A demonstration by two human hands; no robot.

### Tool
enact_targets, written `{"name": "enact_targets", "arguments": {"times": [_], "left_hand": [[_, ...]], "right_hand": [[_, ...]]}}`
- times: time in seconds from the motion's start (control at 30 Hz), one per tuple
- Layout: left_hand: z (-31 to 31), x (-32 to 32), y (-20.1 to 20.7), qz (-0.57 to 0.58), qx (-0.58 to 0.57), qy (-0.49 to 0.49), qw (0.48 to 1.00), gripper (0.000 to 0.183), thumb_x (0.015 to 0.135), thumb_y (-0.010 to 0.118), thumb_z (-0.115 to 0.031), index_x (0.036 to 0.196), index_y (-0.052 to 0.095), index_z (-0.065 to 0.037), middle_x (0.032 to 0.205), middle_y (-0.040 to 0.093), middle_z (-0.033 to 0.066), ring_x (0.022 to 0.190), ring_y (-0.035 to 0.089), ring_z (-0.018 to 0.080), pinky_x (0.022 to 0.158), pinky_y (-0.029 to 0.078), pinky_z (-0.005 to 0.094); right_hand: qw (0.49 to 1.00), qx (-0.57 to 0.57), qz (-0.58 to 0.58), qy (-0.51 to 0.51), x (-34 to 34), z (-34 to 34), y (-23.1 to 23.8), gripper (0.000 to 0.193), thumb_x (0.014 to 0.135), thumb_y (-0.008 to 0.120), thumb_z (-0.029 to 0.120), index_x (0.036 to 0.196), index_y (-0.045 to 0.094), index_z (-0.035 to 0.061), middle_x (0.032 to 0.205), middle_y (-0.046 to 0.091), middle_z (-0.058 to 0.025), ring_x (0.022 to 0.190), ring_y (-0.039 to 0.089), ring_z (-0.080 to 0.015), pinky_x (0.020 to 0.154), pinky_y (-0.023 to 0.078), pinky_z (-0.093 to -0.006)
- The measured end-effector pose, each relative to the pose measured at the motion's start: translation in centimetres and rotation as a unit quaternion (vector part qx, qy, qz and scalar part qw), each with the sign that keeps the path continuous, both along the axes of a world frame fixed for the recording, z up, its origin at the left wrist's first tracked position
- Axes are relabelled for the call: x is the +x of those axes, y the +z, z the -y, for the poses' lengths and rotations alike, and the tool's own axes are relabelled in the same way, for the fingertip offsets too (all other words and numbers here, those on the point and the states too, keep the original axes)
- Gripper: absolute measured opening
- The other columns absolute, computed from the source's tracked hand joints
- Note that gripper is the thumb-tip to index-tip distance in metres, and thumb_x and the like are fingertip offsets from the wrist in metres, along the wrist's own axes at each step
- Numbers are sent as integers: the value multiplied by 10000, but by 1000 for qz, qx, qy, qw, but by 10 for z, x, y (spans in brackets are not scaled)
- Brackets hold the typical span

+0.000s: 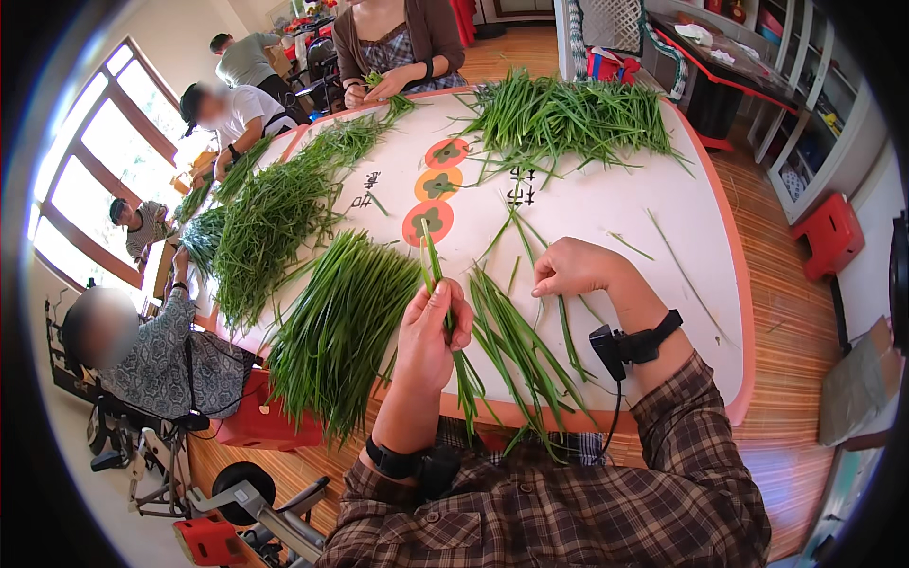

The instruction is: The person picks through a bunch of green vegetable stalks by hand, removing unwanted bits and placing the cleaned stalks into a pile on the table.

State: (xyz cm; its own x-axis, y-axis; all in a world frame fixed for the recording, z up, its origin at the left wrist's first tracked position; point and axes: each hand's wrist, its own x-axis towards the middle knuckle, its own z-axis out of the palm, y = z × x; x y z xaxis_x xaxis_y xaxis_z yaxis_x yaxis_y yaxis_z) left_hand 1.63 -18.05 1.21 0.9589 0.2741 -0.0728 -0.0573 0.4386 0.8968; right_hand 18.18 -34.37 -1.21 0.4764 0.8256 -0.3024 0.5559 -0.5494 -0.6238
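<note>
My left hand (434, 327) is closed round a few garlic chives (431, 254), their pale ends sticking up past the thumb and the green leaves hanging below the fist. To its right, my right hand (573, 267) hovers over the table with fingers curled and pinched together; whatever they hold, if anything, is hidden. Loose chives (516, 341) lie fanned between and below my hands, reaching the near table edge. Close on the left of my left hand rests a large, neatly aligned pile of chives (346, 327). Both wrists wear black bands.
The white table (663, 246) has a salmon-coloured rim and printed orange circles. Further chive heaps lie at the far right (573, 118) and left (270, 213). Across the table a person (398, 47) handles chives; others work along the left side. A red stool (828, 237) stands right.
</note>
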Motion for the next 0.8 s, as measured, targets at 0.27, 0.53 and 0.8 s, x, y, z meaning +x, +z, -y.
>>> {"name": "enact_targets", "arguments": {"times": [0.27, 0.53, 0.8], "left_hand": [[-3, 3, -8, -11, -40, 2, 999, 131, 878, 440, -190, 809, 443, -79, 564, 420, 34, 428, 298, 91, 412, 231, 209], [-7, 2, -11, 7, -72, -14, 997, 148, 866, 472, -203, 776, 438, -90, 550, 427, 31, 426, 318, 82, 400, 240, 206], [-5, 9, -27, 1, -66, 5, 998, 139, 887, 429, -215, 803, 431, -104, 600, 426, 21, 435, 295, 74, 399, 239, 206]], "right_hand": [[994, 110, -16, 14, 9, 7, -16, 149, 685, 623, 135, 801, 616, 41, 700, 603, -68, 616, 556, -170, 581, 443, -288], [999, -17, 50, 13, 15, 6, -19, 104, 686, 600, 82, 786, 597, 53, 730, 605, -85, 662, 569, -181, 612, 447, -292], [936, 303, -168, -60, 10, 28, 26, 75, 744, 592, 86, 762, 559, 21, 697, 546, 7, 646, 471, -70, 619, 401, -210]]}}
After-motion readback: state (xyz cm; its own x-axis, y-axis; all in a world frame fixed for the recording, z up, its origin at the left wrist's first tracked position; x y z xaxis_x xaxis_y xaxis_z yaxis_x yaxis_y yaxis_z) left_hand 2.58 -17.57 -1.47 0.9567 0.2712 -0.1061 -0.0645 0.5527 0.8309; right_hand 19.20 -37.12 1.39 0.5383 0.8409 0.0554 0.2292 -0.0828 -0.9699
